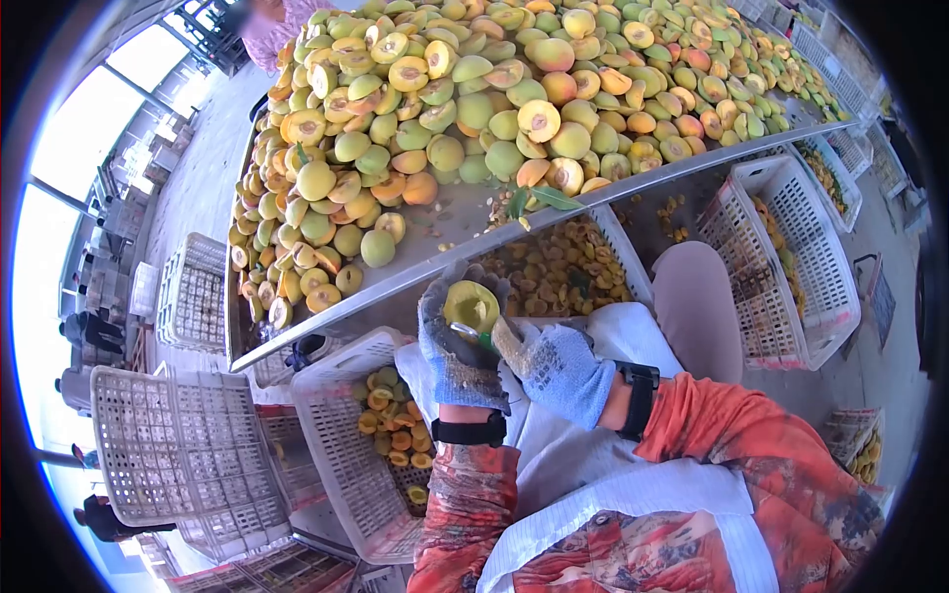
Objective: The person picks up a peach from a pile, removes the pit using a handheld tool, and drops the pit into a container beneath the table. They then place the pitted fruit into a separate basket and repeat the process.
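One halved fruit (472,306), yellow-green and hollow in the middle, sits in my left fingers (431,308), which curl around it with the cut face turned up towards me. My right fingers (507,341) are closed on a small tool (485,339) with a bit of green at its handle; its metal end meets the lower rim of the half, though my glove covers most of it, so it looks like a little pitting blade or scoop, I can't say which. Both hands wear blue-and-grey gloves, with a black band (470,430) at my left wrist and a black watch (640,400) at my right. They are just on my side of the metal edge of the table (425,235), which carries a great heap of fruit (474,109), green, yellow and orange, many pieces cut open. Two green leaves (556,199) lie by that edge. Below it, just beyond my hands, a crate (625,259) holds many dull yellow pieces (568,265). To the left of my left forearm, a white crate (341,445) leans at an angle with orange and green halves (395,420) inside, and another white crate (830,287) stands beyond my knee (697,306) on the right.
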Available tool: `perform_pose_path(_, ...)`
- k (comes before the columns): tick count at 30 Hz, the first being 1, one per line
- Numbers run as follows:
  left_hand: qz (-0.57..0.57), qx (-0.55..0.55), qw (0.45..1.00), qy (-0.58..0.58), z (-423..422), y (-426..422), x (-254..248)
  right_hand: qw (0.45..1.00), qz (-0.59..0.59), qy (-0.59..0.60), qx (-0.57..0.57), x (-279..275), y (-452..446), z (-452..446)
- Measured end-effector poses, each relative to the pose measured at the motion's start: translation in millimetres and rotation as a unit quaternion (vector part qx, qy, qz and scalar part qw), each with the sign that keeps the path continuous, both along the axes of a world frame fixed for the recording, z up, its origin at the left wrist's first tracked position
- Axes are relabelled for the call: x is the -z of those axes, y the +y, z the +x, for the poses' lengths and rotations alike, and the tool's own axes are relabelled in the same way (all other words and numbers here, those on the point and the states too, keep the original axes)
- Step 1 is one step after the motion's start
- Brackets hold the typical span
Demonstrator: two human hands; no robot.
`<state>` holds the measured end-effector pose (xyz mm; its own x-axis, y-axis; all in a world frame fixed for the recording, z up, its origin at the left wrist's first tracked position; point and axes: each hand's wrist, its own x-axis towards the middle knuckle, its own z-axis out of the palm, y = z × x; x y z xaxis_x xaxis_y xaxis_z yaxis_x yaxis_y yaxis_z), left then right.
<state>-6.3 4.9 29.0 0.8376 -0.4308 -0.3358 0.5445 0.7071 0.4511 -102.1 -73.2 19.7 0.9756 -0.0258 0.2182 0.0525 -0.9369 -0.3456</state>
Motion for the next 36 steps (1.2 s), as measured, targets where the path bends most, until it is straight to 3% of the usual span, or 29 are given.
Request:
perform_pose_path(2, 0.026, -0.026, 0.999, 0.005, 5.4, 4.3, -3.6, 0.99, 0.116, 0.081, -0.015, -4.7, 2.7, 5.5)
perform_pose_path(3, 0.045, -0.025, 0.998, -0.043, 7.6, 10.9, -3.0, 0.962, 0.261, -0.042, -0.061, 5.3, 1.9, 10.8)
perform_pose_path(4, 0.063, -0.023, 0.994, -0.09, 9.7, 17.6, -2.3, 0.962, 0.263, -0.041, -0.064, -2.4, -1.4, 12.5)
perform_pose_path(5, 0.081, -0.022, 0.994, -0.071, 14.8, 26.3, -6.3, 0.897, 0.43, 0.083, -0.062, -17.7, -7.5, 14.8)
perform_pose_path(6, 0.162, -0.083, 0.972, -0.147, 16.9, 40.3, -5.1, 0.788, 0.578, 0.204, -0.057, -25.0, -12.8, 18.2)
perform_pose_path(7, 0.228, -0.101, 0.942, -0.223, 26.7, 65.4, 3.2, 0.765, 0.614, 0.187, -0.053, -16.6, -22.3, 20.3)
perform_pose_path(8, 0.347, -0.113, 0.896, -0.252, 34.1, 94.8, 7.9, 0.762, 0.618, 0.185, -0.055, -5.2, -35.5, 20.4)
perform_pose_path(9, 0.484, -0.104, 0.833, -0.247, 52.1, 131.4, 28.8, 0.908, 0.41, 0.075, -0.032, 7.3, -51.3, 20.1)
perform_pose_path(10, 0.494, -0.042, 0.84, -0.222, 70.3, 166.8, 48.1, 0.984, 0.173, -0.039, 0.001, 17.0, -63.8, 19.1)
perform_pose_path(11, 0.602, -0.027, 0.728, -0.328, 85.0, 180.9, 52.6, 0.983, 0.179, -0.04, 0.004, 23.8, -71.5, 15.7)
perform_pose_path(12, 0.51, -0.069, 0.813, -0.272, 100.1, 179.3, 50.0, 0.987, 0.151, 0.003, 0.047, 29.2, -77.7, 10.8)
perform_pose_path(14, 0.484, -0.094, 0.833, -0.251, 120.6, 121.5, 12.7, 0.987, 0.123, 0.051, 0.087, 27.9, -80.0, 7.9)
perform_pose_path(16, 0.567, -0.031, 0.747, -0.346, 159.8, 82.1, 22.9, 0.981, 0.103, 0.144, 0.076, 16.1, -85.1, 5.9)
perform_pose_path(18, 0.745, 0.039, 0.463, -0.48, 201.9, 60.9, 55.4, 0.989, 0.101, 0.074, 0.078, 11.3, -88.2, 4.3)
perform_pose_path(19, 0.799, 0.096, 0.421, -0.418, 200.1, 39.5, 51.4, 0.987, 0.136, 0.039, 0.081, 3.0, -89.2, 4.0)
perform_pose_path(20, 0.856, 0.099, 0.29, -0.417, 199.1, 29.1, 60.8, 0.982, 0.169, 0.004, 0.085, -1.9, -90.1, 4.2)
perform_pose_path(22, 0.789, 0.043, 0.447, -0.421, 225.5, 37.0, 73.1, 0.98, 0.163, -0.047, 0.1, 0.4, -92.6, 3.4)
perform_pose_path(23, 0.606, 0.002, 0.722, -0.335, 219.1, 34.9, 55.8, 0.969, 0.216, -0.058, 0.105, 5.4, -93.3, 1.9)
perform_pose_path(24, 0.379, 0.009, 0.911, -0.166, 205.5, 41.7, 37.1, 0.954, 0.271, -0.068, 0.106, 8.3, -91.3, 1.0)
perform_pose_path(26, 0.206, 0.016, 0.975, -0.083, 166.3, 43.7, 3.3, 0.96, 0.27, 0.002, 0.076, 4.3, -87.9, 6.3)
perform_pose_path(27, 0.239, -0.02, 0.955, -0.176, 148.6, 44.1, 10.3, 0.962, 0.26, 0.069, 0.05, -0.5, -87.7, 10.0)
perform_pose_path(28, 0.24, -0.027, 0.955, -0.174, 133.9, 44.9, 6.2, 0.962, 0.259, 0.071, 0.043, -14.5, -83.2, 16.2)
perform_pose_path(30, 0.117, 0.057, 0.987, -0.096, 102.3, 43.4, -7.9, 0.973, 0.229, 0.021, -0.022, -49.9, -65.6, 31.7)
perform_pose_path(32, 0.118, 0.038, 0.992, -0.031, 81.6, 42.0, -4.0, 0.984, 0.171, -0.009, -0.04, -40.6, -51.8, 40.8)
perform_pose_path(34, 0.113, 0.103, 0.983, -0.106, 64.9, 46.0, -1.3, 0.991, 0.112, -0.042, -0.059, -37.0, -44.1, 43.9)
perform_pose_path(35, 0.182, 0.059, 0.973, -0.127, 57.0, 42.6, -0.3, 0.994, 0.074, -0.05, -0.064, -38.1, -40.7, 43.3)
perform_pose_path(36, 0.18, 0.057, 0.974, -0.127, 49.1, 42.5, -4.8, 0.995, 0.037, -0.06, -0.068, -39.1, -38.3, 41.5)
